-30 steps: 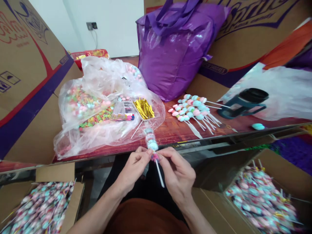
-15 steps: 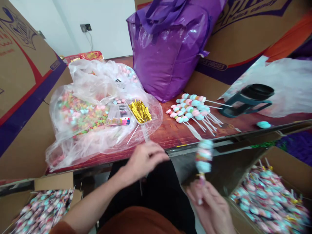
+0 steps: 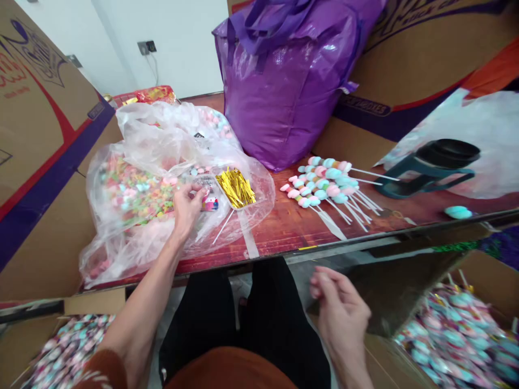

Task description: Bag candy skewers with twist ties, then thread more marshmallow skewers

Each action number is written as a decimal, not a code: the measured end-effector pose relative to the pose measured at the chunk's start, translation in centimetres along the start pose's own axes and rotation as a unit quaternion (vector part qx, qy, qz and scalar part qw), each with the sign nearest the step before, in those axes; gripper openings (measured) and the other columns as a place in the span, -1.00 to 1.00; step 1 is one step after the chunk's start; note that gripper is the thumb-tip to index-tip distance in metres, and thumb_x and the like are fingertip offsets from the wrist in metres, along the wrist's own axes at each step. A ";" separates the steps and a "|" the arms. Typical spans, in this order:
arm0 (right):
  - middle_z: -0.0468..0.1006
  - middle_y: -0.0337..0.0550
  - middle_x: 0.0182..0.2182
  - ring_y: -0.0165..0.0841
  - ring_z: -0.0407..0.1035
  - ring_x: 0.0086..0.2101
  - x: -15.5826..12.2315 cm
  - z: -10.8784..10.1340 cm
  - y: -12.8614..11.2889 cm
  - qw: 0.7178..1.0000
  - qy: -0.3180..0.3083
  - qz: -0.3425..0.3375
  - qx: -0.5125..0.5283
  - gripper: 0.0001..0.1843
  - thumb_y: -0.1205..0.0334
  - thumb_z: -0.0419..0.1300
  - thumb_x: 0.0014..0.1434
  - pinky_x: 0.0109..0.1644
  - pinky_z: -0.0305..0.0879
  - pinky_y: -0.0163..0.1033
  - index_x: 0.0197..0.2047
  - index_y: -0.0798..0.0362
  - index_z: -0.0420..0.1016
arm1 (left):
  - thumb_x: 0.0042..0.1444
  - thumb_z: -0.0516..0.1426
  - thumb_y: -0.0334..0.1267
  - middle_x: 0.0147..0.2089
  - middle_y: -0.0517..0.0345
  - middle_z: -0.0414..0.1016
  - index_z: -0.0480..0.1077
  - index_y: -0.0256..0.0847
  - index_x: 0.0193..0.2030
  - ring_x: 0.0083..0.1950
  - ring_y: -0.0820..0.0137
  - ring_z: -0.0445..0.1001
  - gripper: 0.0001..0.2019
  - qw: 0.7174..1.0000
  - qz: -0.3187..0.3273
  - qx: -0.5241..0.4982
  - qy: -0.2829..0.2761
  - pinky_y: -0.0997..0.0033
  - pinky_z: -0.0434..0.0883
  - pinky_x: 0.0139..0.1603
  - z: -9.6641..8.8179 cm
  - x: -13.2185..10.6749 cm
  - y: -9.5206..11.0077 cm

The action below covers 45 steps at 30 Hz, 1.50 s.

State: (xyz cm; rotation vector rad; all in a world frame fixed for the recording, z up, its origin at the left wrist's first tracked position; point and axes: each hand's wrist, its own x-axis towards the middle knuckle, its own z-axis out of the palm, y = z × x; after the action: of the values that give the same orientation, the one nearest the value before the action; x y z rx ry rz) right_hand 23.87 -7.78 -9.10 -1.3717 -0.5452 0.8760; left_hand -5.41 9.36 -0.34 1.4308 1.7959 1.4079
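Forearms: our left forearm [image 3: 152, 294] stretches long and slanting, forward over the near edge of the red table [image 3: 279, 232]; our right forearm [image 3: 354, 373] is bent and low at our side.
Left hand [image 3: 188, 204]: we have it over the plastic sheeting [image 3: 158, 243], fingers bent, thumb and fingertips brought together at the clear packets [image 3: 210, 203]. We cannot tell whether they pinch one or only touch it.
Right hand [image 3: 340, 305]: we hold it short of the table edge, well apart from the left, fingers loosely curled inward. Its palm is turned from view, so we cannot tell whether anything is inside.
Clear packets: on the sheeting, partly under our left fingers, just left of the heaped gold ties [image 3: 235, 187].
Marshmallow sticks [image 3: 322, 181]: piled on the table to our right, in front of the purple bag [image 3: 284, 92], bare stick ends mostly slanting toward us.
Wrapped sticks [image 3: 458, 335]: heaped in the open carton [image 3: 383, 362] beyond our right hand.
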 end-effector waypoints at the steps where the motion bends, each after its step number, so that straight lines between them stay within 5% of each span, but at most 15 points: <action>1: 0.52 -0.22 -0.46 -0.47 0.30 -0.49 -1.1 2.1 -0.6 0.998 -0.054 -0.014 -0.025 -0.70 0.04 0.40 0.10 -0.42 0.25 -0.35 -0.19 0.08 0.61 | 0.08 0.24 -0.26 -0.46 0.21 0.41 0.50 -0.23 -0.38 -0.47 0.45 0.31 -0.91 0.999 0.021 -0.014 0.025 0.43 0.26 -0.38 -0.1 -1.0 0.3; 6: 0.61 -0.10 -0.23 -0.37 0.43 -0.35 -5.2 11.5 -3.3 0.963 -0.268 0.013 0.036 -0.62 0.03 0.35 0.15 -0.33 0.38 -0.29 -0.02 0.05 0.58 | 0.17 0.22 -0.26 -0.27 0.11 0.49 0.49 -0.19 -0.36 -0.24 0.39 0.47 -0.90 0.984 0.162 -0.022 0.068 0.43 0.40 -0.25 0.2 -8.4 1.3; 9: 0.60 -0.17 -0.26 -0.34 0.45 -0.26 -6.7 15.2 -3.6 0.954 -0.274 0.041 0.111 -0.69 0.07 0.38 0.11 -0.20 0.41 -0.28 -0.11 0.04 0.60 | 0.19 0.22 -0.29 -0.17 0.06 0.49 0.53 -0.17 -0.28 -0.13 0.35 0.50 -0.94 0.980 0.180 -0.054 0.062 0.37 0.45 -0.11 0.8 -12.4 1.5; 12: 0.50 -0.27 -0.44 -0.42 0.35 -0.40 -7.1 16.5 -3.1 0.958 -0.215 0.088 0.165 -0.74 0.04 0.39 0.09 -0.32 0.33 -0.32 -0.35 0.07 0.56 | 0.16 0.26 -0.23 -0.18 0.09 0.46 0.50 -0.17 -0.19 -0.17 0.39 0.50 -0.89 0.981 0.076 -0.142 0.110 0.41 0.46 -0.15 0.8 -14.7 1.6; 14: 0.45 -0.30 -0.50 -0.47 0.27 -0.48 -6.8 16.3 -2.8 0.958 -0.200 0.108 0.175 -0.70 0.04 0.43 0.03 -0.40 0.25 -0.35 -0.41 0.09 0.52 | 0.11 0.31 -0.15 -0.26 0.17 0.44 0.45 -0.17 -0.16 -0.30 0.46 0.46 -0.77 0.962 -0.047 -0.246 0.107 0.47 0.45 -0.26 0.4 -15.3 1.7; 16: 0.43 -0.32 -0.53 -0.50 0.22 -0.52 -6.3 15.7 -2.7 0.958 -0.214 0.109 0.159 -0.69 0.05 0.44 0.00 -0.44 0.19 -0.36 -0.43 0.09 0.52 | 0.06 0.34 -0.05 -0.34 0.22 0.44 0.45 -0.21 -0.20 -0.39 0.49 0.42 -0.69 0.924 -0.148 -0.351 0.028 0.47 0.44 -0.32 -0.1 -15.4 2.0; 19: 0.43 -0.31 -0.55 -0.51 0.20 -0.53 -5.7 14.9 -3.0 0.962 -0.239 0.071 0.113 -0.72 0.07 0.42 0.04 -0.46 0.15 -0.37 -0.44 0.11 0.53 | -0.06 0.41 -0.06 -0.38 0.19 0.48 0.53 -0.27 -0.32 -0.40 0.49 0.42 -0.68 0.870 -0.208 -0.446 -0.044 0.45 0.44 -0.31 -0.8 -15.0 2.5; 24: 0.41 -0.31 -0.55 -0.50 0.22 -0.51 -5.9 13.8 -3.3 0.962 -0.270 0.000 0.049 -0.70 0.07 0.31 0.18 -0.43 0.17 -0.37 -0.46 0.10 0.50 | -0.31 0.51 -0.24 -0.45 0.22 0.49 0.53 -0.29 -0.47 -0.46 0.56 0.37 -0.69 0.823 -0.286 -0.490 -0.034 0.55 0.39 -0.40 -0.9 -14.4 3.3; 32: 0.31 -0.33 -0.68 -0.51 0.13 -0.63 -4.9 12.2 -3.6 0.969 -0.243 -0.031 -0.022 -0.46 -0.12 0.17 0.28 -0.54 0.03 -0.35 -0.59 0.07 0.34 | -0.20 0.48 -0.06 -0.52 0.27 0.40 0.48 -0.28 -0.51 -0.49 0.58 0.32 -0.63 0.857 -0.254 -0.449 -0.009 0.56 0.37 -0.43 -0.2 -15.2 3.6; 38: 0.35 -0.30 -0.68 -0.46 0.24 -0.60 -2.7 10.8 -4.8 0.932 -0.316 -0.095 -0.148 -0.45 -0.07 0.09 0.34 -0.45 0.14 -0.35 -0.60 0.07 0.37 | -0.31 0.52 -0.19 -0.53 0.32 0.34 0.47 -0.28 -0.53 -0.52 0.64 0.22 -0.64 0.845 -0.267 -0.462 0.016 0.62 0.29 -0.47 0.1 -14.0 3.6; 42: 0.49 -0.21 -0.56 -0.40 0.35 -0.48 2.5 10.1 -5.9 0.918 -0.190 -0.203 -0.282 -0.52 0.03 0.04 0.38 -0.31 0.22 -0.31 -0.50 0.08 0.48 | -0.34 0.53 -0.17 -0.50 0.30 0.38 0.46 -0.29 -0.52 -0.47 0.63 0.25 -0.62 0.856 -0.259 -0.439 0.082 0.65 0.29 -0.46 0.7 -13.4 3.6; 45: 0.60 0.00 -0.30 -0.28 0.43 -0.31 7.7 9.4 -7.3 0.841 -0.013 -0.247 -0.482 -0.71 0.21 0.08 0.35 -0.21 0.23 -0.23 -0.26 0.12 0.59 | -0.36 0.53 -0.16 -0.47 0.28 0.42 0.46 -0.29 -0.51 -0.46 0.62 0.27 -0.60 0.854 -0.269 -0.435 0.095 0.64 0.31 -0.45 0.6 -13.0 3.3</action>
State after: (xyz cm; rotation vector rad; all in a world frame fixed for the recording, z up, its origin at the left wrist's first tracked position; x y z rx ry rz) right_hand 22.63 4.23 -1.75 -1.9652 -1.4138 0.1421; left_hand 1.29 -2.21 -0.75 0.2974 1.2004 1.7168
